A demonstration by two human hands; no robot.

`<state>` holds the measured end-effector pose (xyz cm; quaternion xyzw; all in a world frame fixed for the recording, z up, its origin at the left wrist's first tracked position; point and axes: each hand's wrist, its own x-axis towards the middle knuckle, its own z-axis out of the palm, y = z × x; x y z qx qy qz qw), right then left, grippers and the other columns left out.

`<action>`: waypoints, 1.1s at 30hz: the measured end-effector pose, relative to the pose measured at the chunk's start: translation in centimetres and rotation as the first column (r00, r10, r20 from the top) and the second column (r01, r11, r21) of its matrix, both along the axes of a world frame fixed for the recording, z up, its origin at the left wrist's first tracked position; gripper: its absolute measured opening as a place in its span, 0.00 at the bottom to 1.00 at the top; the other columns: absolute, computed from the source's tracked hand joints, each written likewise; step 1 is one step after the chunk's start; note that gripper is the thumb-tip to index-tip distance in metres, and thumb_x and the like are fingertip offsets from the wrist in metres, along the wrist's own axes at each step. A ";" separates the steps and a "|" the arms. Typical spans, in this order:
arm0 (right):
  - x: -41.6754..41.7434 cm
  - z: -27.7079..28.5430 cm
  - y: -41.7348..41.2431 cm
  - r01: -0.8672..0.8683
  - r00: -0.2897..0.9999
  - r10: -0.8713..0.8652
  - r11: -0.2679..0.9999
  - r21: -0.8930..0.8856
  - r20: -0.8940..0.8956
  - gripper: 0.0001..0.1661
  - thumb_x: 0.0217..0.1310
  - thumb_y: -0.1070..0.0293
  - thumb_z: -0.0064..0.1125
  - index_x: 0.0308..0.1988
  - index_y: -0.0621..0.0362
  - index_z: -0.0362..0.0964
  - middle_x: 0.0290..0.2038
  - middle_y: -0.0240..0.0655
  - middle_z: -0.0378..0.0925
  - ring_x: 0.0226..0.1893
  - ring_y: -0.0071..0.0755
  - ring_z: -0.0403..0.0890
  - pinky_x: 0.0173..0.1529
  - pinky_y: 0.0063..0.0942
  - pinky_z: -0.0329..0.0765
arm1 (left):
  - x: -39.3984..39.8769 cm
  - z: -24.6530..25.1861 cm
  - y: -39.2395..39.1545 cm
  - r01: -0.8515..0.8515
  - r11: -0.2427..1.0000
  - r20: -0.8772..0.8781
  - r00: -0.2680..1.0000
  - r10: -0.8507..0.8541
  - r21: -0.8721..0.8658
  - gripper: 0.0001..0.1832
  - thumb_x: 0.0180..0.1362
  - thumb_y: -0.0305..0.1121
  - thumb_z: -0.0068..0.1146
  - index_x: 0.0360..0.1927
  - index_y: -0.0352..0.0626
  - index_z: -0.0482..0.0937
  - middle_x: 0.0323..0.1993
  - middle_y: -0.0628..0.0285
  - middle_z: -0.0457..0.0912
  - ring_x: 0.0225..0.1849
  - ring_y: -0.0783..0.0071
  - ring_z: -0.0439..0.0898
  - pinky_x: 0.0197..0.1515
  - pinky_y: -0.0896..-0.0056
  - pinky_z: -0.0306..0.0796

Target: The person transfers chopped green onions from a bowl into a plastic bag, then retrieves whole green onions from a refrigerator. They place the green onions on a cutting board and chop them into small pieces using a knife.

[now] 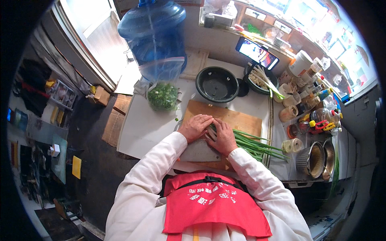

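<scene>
A bunch of scallions (251, 143) lies across the wooden cutting board (241, 120), green tops trailing off to the right. My right hand (223, 137) closes around it near the white ends. My left hand (195, 128) cups the root end, its fingertips meeting those of my right hand. Just below my hands a cleaver's broad metal blade (200, 150) lies flat on the board. Beyond the board stands a dark plastic bowl (217, 84) with a few white bits on its wall. Left of it, a clear zip bag (162, 95) holds chopped greens.
At back right, scallion stalks (265, 81) rest over a bowl of pale pieces below a phone (257, 53) on a mount. Jars (288, 113) and bottles crowd the right side. Fluted metal tins (310, 159) stand nearer. A blue water jug (153, 36) stands at back left.
</scene>
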<state>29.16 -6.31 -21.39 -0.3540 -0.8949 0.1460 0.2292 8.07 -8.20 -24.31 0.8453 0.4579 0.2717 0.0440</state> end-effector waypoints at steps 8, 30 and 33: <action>0.3 -3.0 0.0 -0.008 0.998 0.018 0.984 0.181 -0.057 0.29 0.61 0.61 0.66 0.59 0.61 0.71 0.54 0.47 0.79 0.52 0.52 0.81 0.57 0.45 0.78 | 0.6 1.0 -0.2 0.016 0.994 0.020 1.000 -0.014 -0.107 0.31 0.59 0.31 0.62 0.67 0.37 0.71 0.67 0.49 0.73 0.68 0.50 0.71 0.73 0.55 0.64; 1.3 -2.8 0.2 -0.084 0.992 0.105 0.963 0.256 -0.067 0.23 0.58 0.63 0.65 0.55 0.44 0.79 0.53 0.32 0.81 0.50 0.40 0.83 0.55 0.38 0.82 | -0.1 5.0 -10.9 -0.340 0.892 -0.073 0.940 0.334 -0.298 0.23 0.59 0.35 0.63 0.58 0.45 0.77 0.55 0.59 0.79 0.58 0.55 0.76 0.57 0.53 0.72; 1.4 -3.1 0.3 -0.084 0.989 0.111 0.963 0.257 -0.095 0.21 0.58 0.65 0.62 0.53 0.46 0.79 0.53 0.32 0.82 0.50 0.40 0.83 0.54 0.39 0.81 | -0.1 5.5 -15.8 -0.307 0.901 -0.106 0.952 0.288 -0.306 0.18 0.58 0.34 0.63 0.53 0.47 0.81 0.52 0.59 0.80 0.55 0.54 0.78 0.56 0.53 0.74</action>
